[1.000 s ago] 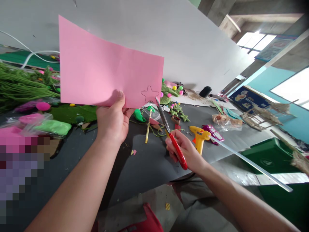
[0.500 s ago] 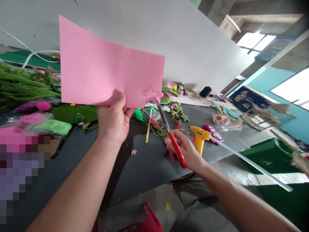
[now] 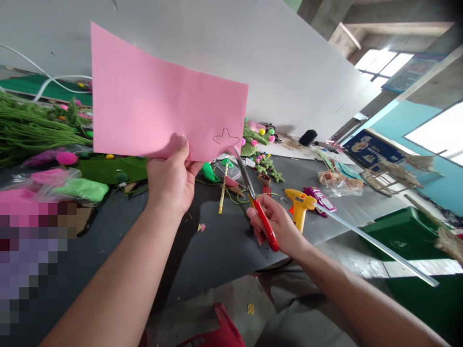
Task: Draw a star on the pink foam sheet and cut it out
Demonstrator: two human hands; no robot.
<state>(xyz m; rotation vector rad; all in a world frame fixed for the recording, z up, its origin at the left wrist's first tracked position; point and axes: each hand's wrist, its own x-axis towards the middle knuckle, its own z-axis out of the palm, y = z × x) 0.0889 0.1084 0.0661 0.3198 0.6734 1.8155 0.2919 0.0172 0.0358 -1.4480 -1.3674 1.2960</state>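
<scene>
My left hand [image 3: 171, 185] pinches the lower edge of a sheet of pink paper [image 3: 155, 101], thumb on the near face and fingers behind. The sheet is held upright above the table. A star outline [image 3: 226, 140] is drawn near its lower right corner. In my right hand [image 3: 275, 219] are red-handled scissors [image 3: 265, 224], pointing up and to the left. Their blade tips are at the paper's bottom edge, just under the star's right side; the blades look nearly closed. Whether they touch the paper I cannot tell.
A yellow glue gun [image 3: 299, 205] with a long clear stick stands right of my right hand. Green yarn [image 3: 32, 120], bagged clay [image 3: 83, 190] and pompoms lie left on the dark table [image 3: 213, 255]. A green bin [image 3: 394, 233] is at right, a red stool [image 3: 220, 332] below.
The pink paper and my left hand have shifted very slightly to the right. The scissors and my right hand have hardly moved.
</scene>
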